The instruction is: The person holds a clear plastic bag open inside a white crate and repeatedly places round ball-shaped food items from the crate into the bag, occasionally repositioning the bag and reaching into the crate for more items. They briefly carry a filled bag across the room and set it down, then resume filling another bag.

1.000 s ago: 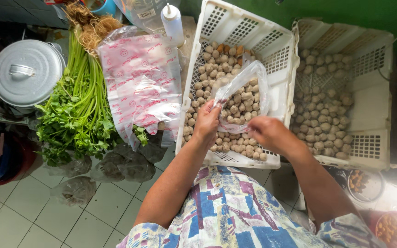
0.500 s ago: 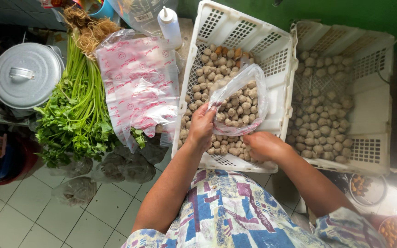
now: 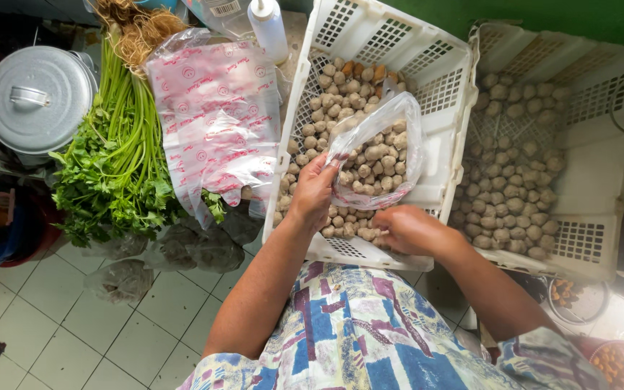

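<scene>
Head view, two white crates (image 3: 442, 155), one clear bag (image 3: 377, 148), two hands

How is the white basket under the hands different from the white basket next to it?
The near basket holds a deep heap of brown balls, some orange pieces at its far end; the far basket holds a thinner spread of paler balls, with bare floor showing. The left hand holds a clear bag of balls over the near basket and the right hand reaches into it; no hand is at the far one. Both are white slotted plastic.
</scene>
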Demonstrator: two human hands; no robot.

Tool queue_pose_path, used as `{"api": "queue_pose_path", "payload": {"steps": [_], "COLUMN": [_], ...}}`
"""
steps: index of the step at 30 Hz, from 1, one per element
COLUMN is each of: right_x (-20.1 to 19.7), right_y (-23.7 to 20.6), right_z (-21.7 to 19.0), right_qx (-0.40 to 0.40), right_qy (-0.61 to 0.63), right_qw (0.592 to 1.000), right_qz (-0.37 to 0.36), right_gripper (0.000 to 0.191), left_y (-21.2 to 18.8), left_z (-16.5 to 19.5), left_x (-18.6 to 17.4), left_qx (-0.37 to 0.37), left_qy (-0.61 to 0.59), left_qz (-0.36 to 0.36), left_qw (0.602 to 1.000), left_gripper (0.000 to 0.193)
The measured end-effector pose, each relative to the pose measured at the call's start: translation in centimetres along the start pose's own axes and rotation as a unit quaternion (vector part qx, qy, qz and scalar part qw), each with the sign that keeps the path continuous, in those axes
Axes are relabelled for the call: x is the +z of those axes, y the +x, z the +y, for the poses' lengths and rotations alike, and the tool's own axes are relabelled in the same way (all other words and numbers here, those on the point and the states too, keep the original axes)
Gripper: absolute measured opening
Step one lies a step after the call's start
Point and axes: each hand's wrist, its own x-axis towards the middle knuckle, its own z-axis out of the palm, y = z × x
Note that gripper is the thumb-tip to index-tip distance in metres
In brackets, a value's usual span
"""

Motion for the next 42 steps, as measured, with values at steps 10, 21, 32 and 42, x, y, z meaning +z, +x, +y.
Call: {"api": "queue_pose_path", "payload": {"steps": [10,21,32,42], "right_x": [3.6,-3.4,6.1,2.1], "right_y": [3.6,-0.8,5.8,4.0], "right_z": [0.4,0.2,1.4,0.0], "right_qx": [-0.018,0.031,-0.114,-0.114], "right_qy": [-0.1,0.154,-0.036,0.116], "right_qw": [0.992,0.957,0.991,0.964], "right_qz": [-0.07,0.242,-0.06,-0.211], "right_gripper": [0.022,0.019,0.036,0.029], "left_y": [0.3,0.2,0.5,0.4], "left_z": [-0.1,-0.1,-0.7,-0.5], "left_x": [-0.3,-0.2,-0.4,-0.2], "left_qx": [0.007,0.004,0.019,0.002], "left_qy": [0.011,-0.008,-0.014,-0.037], "left_qz": [-0.001,-0.011,-0.025,-0.017], "left_qw": [1.0,1.0,0.999,0.999], "left_gripper": [0.025,0.025,0.024,0.023]}}
